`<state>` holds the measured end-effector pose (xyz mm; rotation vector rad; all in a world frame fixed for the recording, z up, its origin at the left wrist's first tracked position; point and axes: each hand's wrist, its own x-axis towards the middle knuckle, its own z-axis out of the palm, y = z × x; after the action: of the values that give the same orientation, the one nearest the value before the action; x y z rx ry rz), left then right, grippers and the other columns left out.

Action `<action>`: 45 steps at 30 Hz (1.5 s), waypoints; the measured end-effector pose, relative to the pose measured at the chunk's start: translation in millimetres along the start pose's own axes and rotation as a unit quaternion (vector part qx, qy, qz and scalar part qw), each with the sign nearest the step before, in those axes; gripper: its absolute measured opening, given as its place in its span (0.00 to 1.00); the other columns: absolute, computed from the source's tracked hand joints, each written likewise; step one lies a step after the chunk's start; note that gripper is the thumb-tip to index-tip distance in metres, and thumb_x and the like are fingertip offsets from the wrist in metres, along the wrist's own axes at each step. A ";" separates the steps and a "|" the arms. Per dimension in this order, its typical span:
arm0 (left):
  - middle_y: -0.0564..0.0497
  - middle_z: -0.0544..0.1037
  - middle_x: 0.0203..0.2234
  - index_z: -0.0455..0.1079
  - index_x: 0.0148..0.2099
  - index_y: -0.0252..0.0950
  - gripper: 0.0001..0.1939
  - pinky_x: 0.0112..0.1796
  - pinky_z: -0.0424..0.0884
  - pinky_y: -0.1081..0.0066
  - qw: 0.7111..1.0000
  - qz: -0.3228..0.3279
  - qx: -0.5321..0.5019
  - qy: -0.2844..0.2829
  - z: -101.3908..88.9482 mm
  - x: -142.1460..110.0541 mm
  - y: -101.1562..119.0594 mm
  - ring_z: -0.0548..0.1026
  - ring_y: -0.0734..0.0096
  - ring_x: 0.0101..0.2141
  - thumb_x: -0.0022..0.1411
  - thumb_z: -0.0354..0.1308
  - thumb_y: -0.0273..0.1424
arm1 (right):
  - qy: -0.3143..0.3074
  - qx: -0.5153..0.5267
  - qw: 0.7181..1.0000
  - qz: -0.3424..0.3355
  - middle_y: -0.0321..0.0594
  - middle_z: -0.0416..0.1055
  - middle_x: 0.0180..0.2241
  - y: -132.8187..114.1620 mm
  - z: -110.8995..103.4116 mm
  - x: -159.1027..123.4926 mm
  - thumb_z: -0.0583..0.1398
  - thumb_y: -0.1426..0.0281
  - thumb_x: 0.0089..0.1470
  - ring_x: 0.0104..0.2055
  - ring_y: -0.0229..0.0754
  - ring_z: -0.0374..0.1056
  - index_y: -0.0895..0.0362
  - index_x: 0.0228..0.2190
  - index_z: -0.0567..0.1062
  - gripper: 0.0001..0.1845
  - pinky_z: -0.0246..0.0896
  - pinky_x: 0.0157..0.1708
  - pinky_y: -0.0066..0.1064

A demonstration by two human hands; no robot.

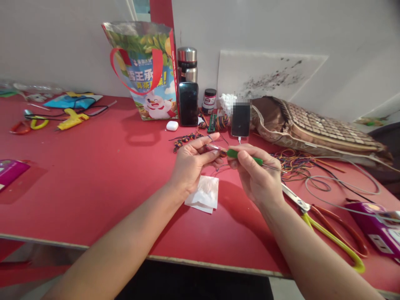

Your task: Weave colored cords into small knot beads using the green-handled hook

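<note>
My left hand (195, 160) is closed in a pinch on a multicoloured cord (222, 153), partly hidden by the fingers. A knotted length of the same dark, orange and blue cord (184, 141) lies just beyond that hand. My right hand (261, 173) is wrapped round a green-handled pen tool (233, 153) with a thin grey wire leaving its rear end. Its tip points left and meets, or nearly meets, the cord at my left fingertips; contact cannot be made out. Below the hands lies a folded white tissue (208, 196) on the red table (109, 187).
Scissors (312, 212) and a purple power strip (375, 227) lie at right, near loose cords (295, 162) and a looping grey wire (340, 187). Behind stand a gift bag (153, 79), two phones (188, 104) and a brown cushion (321, 125). A yellow glue gun (72, 119) lies left.
</note>
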<state>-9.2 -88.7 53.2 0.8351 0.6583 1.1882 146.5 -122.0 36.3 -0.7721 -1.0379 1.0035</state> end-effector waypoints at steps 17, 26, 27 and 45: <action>0.54 0.83 0.28 0.84 0.48 0.37 0.19 0.35 0.74 0.73 0.999 -0.004 0.002 0.035 4.5 -2.6 1.6 0.77 0.77 0.27 0.52 0.73 0.22 | 0.057 0.052 0.996 0.043 0.36 0.78 0.28 7.7 7.3 1.6 0.74 0.57 0.53 0.29 0.36 0.69 0.50 0.36 0.87 0.11 0.67 0.32 0.32; 0.54 0.80 0.22 0.83 0.52 0.31 0.23 0.30 0.72 0.75 0.992 -0.072 -0.041 0.099 10.7 -4.8 5.0 0.74 0.78 0.22 0.53 0.69 0.16 | 0.025 -0.045 0.998 -0.019 0.38 0.80 0.31 14.4 1.6 -2.9 0.70 0.57 0.60 0.30 0.40 0.71 0.48 0.39 0.88 0.11 0.69 0.33 0.36; 0.55 0.80 0.21 0.83 0.52 0.32 0.23 0.30 0.71 0.75 0.992 -0.064 -0.036 0.101 10.8 -5.0 4.3 0.74 0.79 0.21 0.52 0.69 0.16 | 0.020 -0.073 0.997 -0.033 0.39 0.81 0.32 15.4 0.0 -3.3 0.69 0.56 0.61 0.31 0.40 0.72 0.49 0.40 0.87 0.12 0.70 0.34 0.36; 0.55 0.77 0.22 0.83 0.53 0.33 0.27 0.17 0.50 0.77 0.992 -0.063 -0.020 0.104 8.4 -5.1 0.2 0.64 0.85 0.15 0.48 0.73 0.19 | -0.020 -0.192 0.970 -0.149 0.38 0.80 0.35 10.1 0.1 -5.1 0.64 0.67 0.67 0.36 0.40 0.74 0.49 0.43 0.86 0.09 0.72 0.38 0.37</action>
<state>-3.8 -95.4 57.9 0.6308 0.8419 1.1785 142.5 -123.2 25.8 -0.8775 -1.3611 0.5673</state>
